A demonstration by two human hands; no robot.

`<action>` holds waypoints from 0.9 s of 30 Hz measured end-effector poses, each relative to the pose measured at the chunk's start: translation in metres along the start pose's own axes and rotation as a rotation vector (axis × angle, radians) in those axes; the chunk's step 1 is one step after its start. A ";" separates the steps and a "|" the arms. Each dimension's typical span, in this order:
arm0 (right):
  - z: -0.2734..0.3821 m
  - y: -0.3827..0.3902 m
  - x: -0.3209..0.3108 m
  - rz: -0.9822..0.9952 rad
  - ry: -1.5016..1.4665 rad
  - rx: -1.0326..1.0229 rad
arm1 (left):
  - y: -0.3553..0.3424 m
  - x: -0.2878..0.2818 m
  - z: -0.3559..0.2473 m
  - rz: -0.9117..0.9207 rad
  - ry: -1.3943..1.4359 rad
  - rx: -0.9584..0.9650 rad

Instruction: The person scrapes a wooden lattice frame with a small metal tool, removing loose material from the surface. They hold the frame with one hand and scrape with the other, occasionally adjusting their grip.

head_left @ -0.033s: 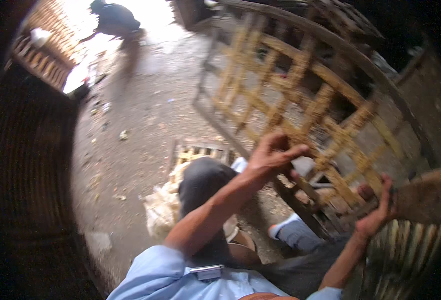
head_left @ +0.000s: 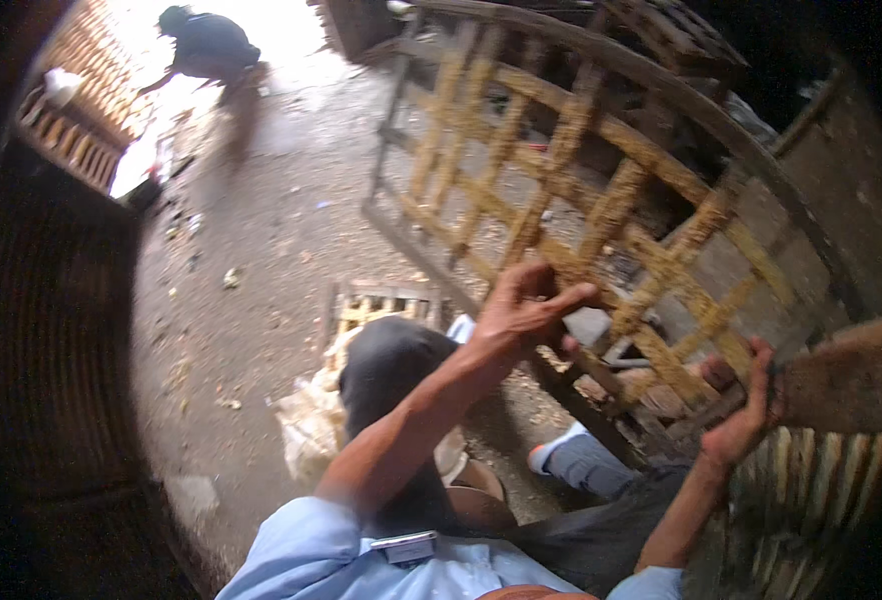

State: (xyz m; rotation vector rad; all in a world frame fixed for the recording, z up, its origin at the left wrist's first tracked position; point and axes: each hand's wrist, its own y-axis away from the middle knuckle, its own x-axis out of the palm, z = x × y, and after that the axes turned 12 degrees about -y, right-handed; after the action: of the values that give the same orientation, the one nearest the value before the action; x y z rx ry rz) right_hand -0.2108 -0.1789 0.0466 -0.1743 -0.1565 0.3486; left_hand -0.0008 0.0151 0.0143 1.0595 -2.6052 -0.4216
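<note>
Lattice [head_left: 616,207], yellow and wood-framed, tilted ahead of the raised left knee [head_left: 393,356], seemingly angled for reach by half-curled left hand [head_left: 524,308] of unclear grip and steadied at the near edge by wide-fingered right hand [head_left: 739,432].

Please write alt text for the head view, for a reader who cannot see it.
A person's left hand and right hand are at the near side of a wooden frame crisscrossed with yellowish bands; a second person bends low in the background.
</note>
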 end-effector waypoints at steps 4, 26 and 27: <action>0.007 0.008 0.004 0.017 -0.125 -0.068 | -0.004 0.016 0.000 0.016 -0.067 0.117; 0.014 0.011 0.022 -0.032 -0.138 0.017 | -0.015 0.006 0.019 0.163 0.259 0.144; 0.014 0.011 0.021 -0.030 -0.143 0.019 | -0.013 0.007 0.019 0.172 0.322 0.141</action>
State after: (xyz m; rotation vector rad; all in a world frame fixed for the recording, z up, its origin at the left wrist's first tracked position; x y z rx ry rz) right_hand -0.1976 -0.1595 0.0601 -0.1285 -0.2964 0.3327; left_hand -0.0043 0.0039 -0.0067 0.8534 -2.4347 -0.0236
